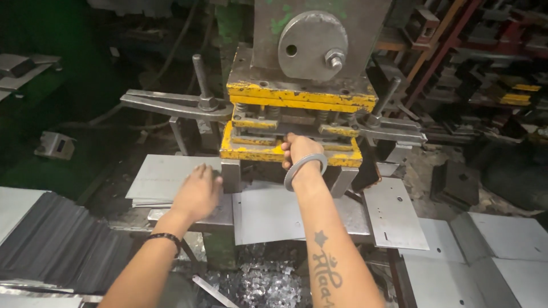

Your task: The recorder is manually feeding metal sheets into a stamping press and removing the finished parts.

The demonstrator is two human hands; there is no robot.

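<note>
Dim workshop. Dark, grimy floor (491,171) at right. Red metal shelving (456,34), upper right, holds dark and yellow parts. Green-painted surface (51,102) at left. Metal scrap punchings (268,285) heaped below the bench.

Metal scrap chips (265,285) litter the floor; dark strips (63,242) stacked left.

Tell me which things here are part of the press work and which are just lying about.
In use:
- yellow press die, right hand reaching into it
- stack of metal sheets under the left hand
- sheet on the press bed

Lying about:
- punched plate at right
- dark strips at left
- scrap bits below
- racks behind
</note>
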